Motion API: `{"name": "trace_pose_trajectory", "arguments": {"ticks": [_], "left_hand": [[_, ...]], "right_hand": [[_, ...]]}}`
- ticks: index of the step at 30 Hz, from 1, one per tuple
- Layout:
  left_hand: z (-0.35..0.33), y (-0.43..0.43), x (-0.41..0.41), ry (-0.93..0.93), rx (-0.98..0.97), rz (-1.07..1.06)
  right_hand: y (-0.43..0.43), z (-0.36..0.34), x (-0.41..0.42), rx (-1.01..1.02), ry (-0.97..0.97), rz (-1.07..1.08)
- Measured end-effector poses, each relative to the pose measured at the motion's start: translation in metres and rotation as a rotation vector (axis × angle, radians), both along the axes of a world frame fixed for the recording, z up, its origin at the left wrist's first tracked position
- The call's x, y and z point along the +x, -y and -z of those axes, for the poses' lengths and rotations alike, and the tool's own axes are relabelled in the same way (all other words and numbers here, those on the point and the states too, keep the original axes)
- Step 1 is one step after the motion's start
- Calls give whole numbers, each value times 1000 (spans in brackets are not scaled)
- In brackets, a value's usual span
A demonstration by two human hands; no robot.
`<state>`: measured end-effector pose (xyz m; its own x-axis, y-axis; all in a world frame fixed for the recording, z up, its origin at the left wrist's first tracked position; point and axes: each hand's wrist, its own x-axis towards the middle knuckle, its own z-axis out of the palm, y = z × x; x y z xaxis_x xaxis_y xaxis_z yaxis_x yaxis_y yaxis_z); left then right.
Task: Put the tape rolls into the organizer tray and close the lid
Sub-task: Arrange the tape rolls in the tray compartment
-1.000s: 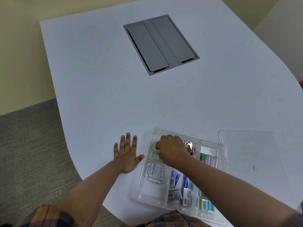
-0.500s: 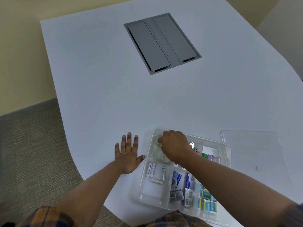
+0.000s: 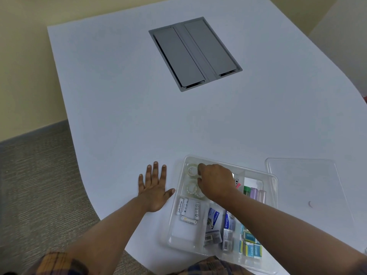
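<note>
Head view: tape rolls [image 3: 192,180] are being settled in the far-left compartment of the organizer tray [image 3: 275,187] by the right hand [image 3: 215,180], fingers curled, grip unclear. Left hand [image 3: 154,188] is laid flat, spread. Next, the lid [image 3: 309,187], lying just right, must be fetched.

Both forearms are bare from elbow to wrist. The left hand [image 3: 154,190] and right hand [image 3: 215,181] wear no gloves, rings or watch. Plaid fabric in orange, mustard and dark navy shows at the lower frame edge: short sleeves [image 3: 57,263].
</note>
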<state>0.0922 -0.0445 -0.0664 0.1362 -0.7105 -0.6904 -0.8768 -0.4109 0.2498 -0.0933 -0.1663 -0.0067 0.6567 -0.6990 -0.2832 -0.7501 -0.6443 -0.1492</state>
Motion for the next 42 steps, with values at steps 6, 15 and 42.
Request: {"name": "trace_pose_trajectory", "arguments": {"ticks": [6,15,42], "left_hand": [[-2,0,-1,7,-4,0],[1,0,0,4,-14,-3],[-3,0,-2,-2,-19,-10]], "right_hand": [[-14,0,10,2,-11,-22],[-1,-5,2,53,-93,97],[-15,-8,12,170,-171,55]]}}
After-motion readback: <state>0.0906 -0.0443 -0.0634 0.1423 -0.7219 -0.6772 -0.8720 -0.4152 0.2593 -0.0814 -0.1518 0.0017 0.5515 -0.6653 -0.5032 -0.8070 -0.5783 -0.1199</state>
